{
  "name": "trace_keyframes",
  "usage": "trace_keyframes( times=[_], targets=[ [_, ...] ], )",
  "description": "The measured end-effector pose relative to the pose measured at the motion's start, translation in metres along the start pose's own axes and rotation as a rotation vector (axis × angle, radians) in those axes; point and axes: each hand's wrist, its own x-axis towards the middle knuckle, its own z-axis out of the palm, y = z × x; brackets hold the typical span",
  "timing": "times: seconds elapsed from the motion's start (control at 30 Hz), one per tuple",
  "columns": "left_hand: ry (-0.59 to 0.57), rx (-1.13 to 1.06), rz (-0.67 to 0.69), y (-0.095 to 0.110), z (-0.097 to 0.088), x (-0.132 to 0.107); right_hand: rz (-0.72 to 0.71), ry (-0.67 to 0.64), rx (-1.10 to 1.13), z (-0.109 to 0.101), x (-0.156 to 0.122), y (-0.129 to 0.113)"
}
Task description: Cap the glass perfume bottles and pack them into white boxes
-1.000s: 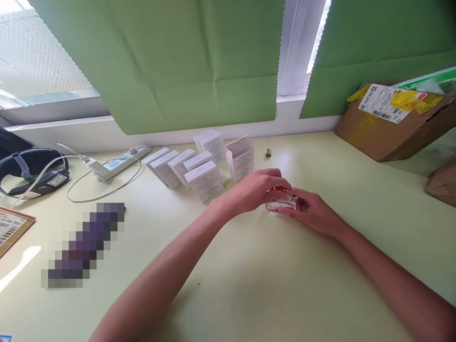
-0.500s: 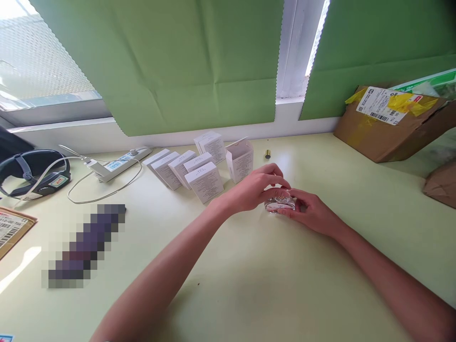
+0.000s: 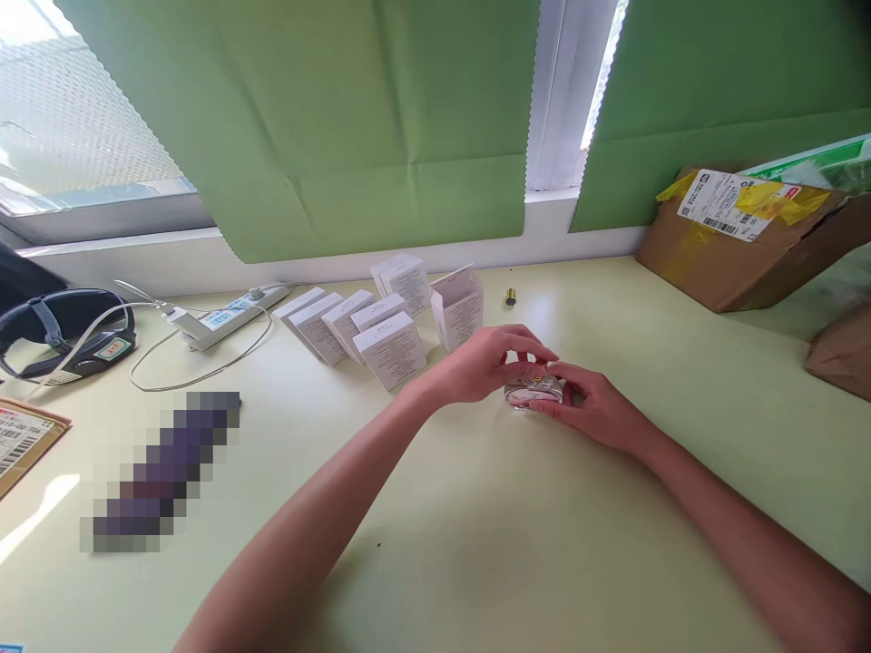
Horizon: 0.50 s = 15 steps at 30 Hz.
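A low, clear glass perfume bottle (image 3: 533, 394) with a pinkish label and a bit of gold at its neck rests on the table. My right hand (image 3: 592, 404) is closed around its right side, with thumb in front and fingers behind. Over the top of the bottle, my left hand (image 3: 494, 363) bends its fingers and pinches at the neck; the fingers hide what exactly they grip. Beyond my hands lies a small gold cap (image 3: 511, 297) with a dark end. An opened white carton (image 3: 457, 307) stands behind my left hand, flap raised.
Several closed white cartons (image 3: 390, 350) stand left of the opened one. Farther left are a power strip (image 3: 235, 316) with a white cable, a black headset (image 3: 74, 336) and a pixelated dark object (image 3: 167, 472). A taped cardboard box (image 3: 741, 258) sits at the back right.
My left hand's fingers have shifted slightly at the bottle's top, and its knuckles sit a little lower. The right hand and bottle stay nearly in place.
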Motion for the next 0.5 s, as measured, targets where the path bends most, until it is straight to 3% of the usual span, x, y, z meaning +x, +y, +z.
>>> trace_keyframes(
  times=[0.5],
  targets=[
    [-0.028, -0.011, -0.023, 0.0029, -0.004, -0.0016, -0.001, -0.017, -0.009, -0.0008, 0.0004, 0.0005]
  ],
)
